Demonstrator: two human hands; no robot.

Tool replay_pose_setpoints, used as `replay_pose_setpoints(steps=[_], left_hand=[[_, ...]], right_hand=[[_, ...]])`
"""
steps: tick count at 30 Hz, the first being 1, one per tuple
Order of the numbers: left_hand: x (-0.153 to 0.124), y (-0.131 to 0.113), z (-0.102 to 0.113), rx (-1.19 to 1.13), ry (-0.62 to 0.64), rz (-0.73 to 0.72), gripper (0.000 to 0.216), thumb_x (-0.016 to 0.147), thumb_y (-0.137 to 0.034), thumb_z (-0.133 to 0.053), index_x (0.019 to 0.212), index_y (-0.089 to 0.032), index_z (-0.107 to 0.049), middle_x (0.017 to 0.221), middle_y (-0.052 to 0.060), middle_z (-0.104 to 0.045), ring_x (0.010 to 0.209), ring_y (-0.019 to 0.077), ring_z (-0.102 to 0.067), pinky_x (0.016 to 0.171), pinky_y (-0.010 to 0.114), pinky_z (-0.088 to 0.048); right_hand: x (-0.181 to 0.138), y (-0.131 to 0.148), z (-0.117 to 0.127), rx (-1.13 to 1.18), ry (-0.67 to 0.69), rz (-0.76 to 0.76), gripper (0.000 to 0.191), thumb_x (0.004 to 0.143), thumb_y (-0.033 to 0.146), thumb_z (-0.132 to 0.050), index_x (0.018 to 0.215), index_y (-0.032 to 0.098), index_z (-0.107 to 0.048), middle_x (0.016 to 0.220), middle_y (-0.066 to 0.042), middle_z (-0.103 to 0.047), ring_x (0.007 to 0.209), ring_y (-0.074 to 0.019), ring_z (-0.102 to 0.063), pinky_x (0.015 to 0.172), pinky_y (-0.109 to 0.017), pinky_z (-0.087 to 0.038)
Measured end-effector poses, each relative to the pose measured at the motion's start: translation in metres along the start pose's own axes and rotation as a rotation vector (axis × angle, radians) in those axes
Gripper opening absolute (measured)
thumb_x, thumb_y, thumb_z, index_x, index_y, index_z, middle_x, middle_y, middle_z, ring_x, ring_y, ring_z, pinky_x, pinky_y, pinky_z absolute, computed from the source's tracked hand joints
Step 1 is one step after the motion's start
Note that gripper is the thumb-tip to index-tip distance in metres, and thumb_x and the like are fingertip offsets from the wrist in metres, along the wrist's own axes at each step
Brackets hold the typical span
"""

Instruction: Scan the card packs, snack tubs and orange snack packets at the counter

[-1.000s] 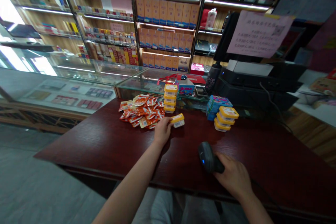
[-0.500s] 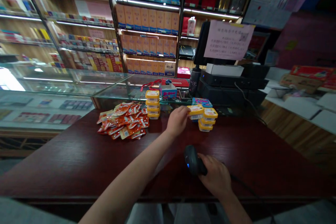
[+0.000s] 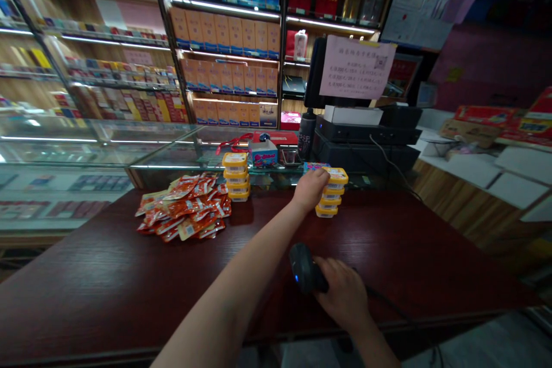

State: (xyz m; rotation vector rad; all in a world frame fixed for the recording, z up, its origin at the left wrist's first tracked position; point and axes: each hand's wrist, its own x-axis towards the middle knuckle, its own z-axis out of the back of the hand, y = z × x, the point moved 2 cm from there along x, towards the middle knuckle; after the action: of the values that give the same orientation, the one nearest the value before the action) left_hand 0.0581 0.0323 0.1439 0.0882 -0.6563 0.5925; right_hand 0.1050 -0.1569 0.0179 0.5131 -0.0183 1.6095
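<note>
My left hand (image 3: 311,188) is closed on a small yellow-lidded plastic tub (image 3: 337,176) at the top of the right-hand stack (image 3: 328,202). My fingertips partly cover that tub's left side. A black barcode scanner (image 3: 305,267) with a blue light is gripped in my right hand (image 3: 342,293), low over the counter near its front. Another stack of yellow tubs (image 3: 236,177) stands to the left. Beside it lies a heap of orange-red snack packets (image 3: 185,208). What is printed on the tubs is too small to read.
The dark red wooden counter (image 3: 267,253) carries everything. A glass display case (image 3: 168,152) runs behind it, with a small blue-pink box (image 3: 264,155) on top. A monitor bearing a paper sign (image 3: 356,69) stands at the back right. The scanner's cable (image 3: 392,305) trails right.
My left hand has moved the yellow tub right, from beside the right stack onto its top. My right hand still holds the scanner. The whole view has shifted slightly.
</note>
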Motion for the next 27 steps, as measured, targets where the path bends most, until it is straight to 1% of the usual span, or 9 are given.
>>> replay_pose_setpoints(steps=[2,5,7,9,12,16,21,24,27], left_hand=[[-0.002,0.001,-0.002,-0.011,-0.011,0.007,0.018,0.09,-0.019,-0.045,0.1,-0.018,-0.06,0.105,0.009,-0.063,0.098,0.0199,-0.059,0.085,0.033,-0.049],[-0.011,0.002,-0.002,-0.038,-0.076,-0.001,0.024,0.09,-0.023,-0.049,0.111,-0.021,-0.059,0.12,0.008,-0.061,0.107,0.0191,-0.058,0.091,0.032,-0.048],[-0.023,0.006,0.001,-0.049,-0.121,-0.038,0.029,0.09,-0.026,-0.05,0.118,-0.022,-0.057,0.126,0.007,-0.058,0.115,0.0191,-0.054,0.097,0.034,-0.046],[-0.039,0.016,0.007,-0.04,-0.151,-0.049,0.031,0.09,-0.028,-0.051,0.12,-0.022,-0.056,0.126,0.007,-0.059,0.119,0.0195,-0.051,0.1,0.036,-0.043],[-0.07,0.043,0.025,0.025,-0.181,0.019,0.029,0.09,-0.028,-0.05,0.117,-0.022,-0.059,0.118,0.007,-0.061,0.111,0.0204,-0.052,0.097,0.037,-0.044],[-0.106,0.094,0.065,0.182,-0.229,0.215,0.028,0.09,-0.027,-0.048,0.113,-0.022,-0.062,0.103,0.007,-0.062,0.099,0.022,-0.053,0.091,0.038,-0.044],[-0.124,0.157,0.119,0.368,-0.312,0.453,0.035,0.084,-0.023,-0.054,0.118,-0.021,-0.06,0.112,0.01,-0.057,0.106,0.026,-0.051,0.094,0.041,-0.041],[-0.123,0.183,0.135,0.36,-0.234,0.455,0.038,0.08,-0.019,-0.057,0.118,-0.02,-0.06,0.12,0.009,-0.057,0.108,0.0249,-0.053,0.094,0.038,-0.042],[-0.12,0.199,0.137,0.343,-0.103,0.405,0.031,0.081,-0.015,-0.054,0.109,-0.021,-0.065,0.12,0.007,-0.06,0.105,0.0223,-0.057,0.091,0.034,-0.045]], right_hand=[[0.0,0.0,0.0,-0.007,-0.005,-0.002,0.045,0.071,0.013,-0.059,0.116,0.021,-0.06,0.097,-0.004,-0.068,0.093,-0.0233,-0.06,0.081,-0.034,-0.04],[-0.001,-0.001,-0.001,-0.021,-0.016,0.011,0.044,0.072,0.015,-0.059,0.115,0.022,-0.059,0.098,-0.004,-0.068,0.093,-0.0229,-0.06,0.08,-0.033,-0.04],[-0.003,-0.002,-0.003,-0.031,-0.03,0.026,0.045,0.071,0.014,-0.059,0.115,0.021,-0.058,0.098,-0.004,-0.068,0.093,-0.0232,-0.06,0.08,-0.034,-0.041],[-0.004,-0.003,-0.005,-0.044,-0.051,0.04,0.046,0.07,0.013,-0.06,0.115,0.021,-0.058,0.098,-0.004,-0.068,0.093,-0.0236,-0.06,0.08,-0.034,-0.041],[-0.006,-0.005,-0.008,-0.04,-0.081,0.072,0.046,0.071,0.011,-0.059,0.116,0.022,-0.056,0.096,-0.003,-0.068,0.092,-0.0231,-0.061,0.079,-0.034,-0.042],[-0.009,-0.008,-0.011,-0.053,-0.12,0.106,0.045,0.073,0.01,-0.057,0.116,0.022,-0.054,0.098,-0.004,-0.068,0.091,-0.0223,-0.062,0.08,-0.034,-0.043],[-0.012,-0.013,-0.017,-0.049,-0.117,0.139,0.049,0.071,0.011,-0.056,0.119,0.022,-0.051,0.1,-0.005,-0.069,0.092,-0.0229,-0.063,0.082,-0.035,-0.044],[-0.012,-0.014,-0.019,-0.054,-0.094,0.125,0.046,0.072,0.013,-0.057,0.117,0.023,-0.053,0.1,-0.005,-0.069,0.091,-0.0233,-0.064,0.083,-0.036,-0.045],[-0.011,-0.013,-0.019,-0.076,-0.096,0.121,0.044,0.072,0.014,-0.058,0.115,0.023,-0.054,0.104,-0.006,-0.07,0.092,-0.0238,-0.065,0.08,-0.035,-0.047]])
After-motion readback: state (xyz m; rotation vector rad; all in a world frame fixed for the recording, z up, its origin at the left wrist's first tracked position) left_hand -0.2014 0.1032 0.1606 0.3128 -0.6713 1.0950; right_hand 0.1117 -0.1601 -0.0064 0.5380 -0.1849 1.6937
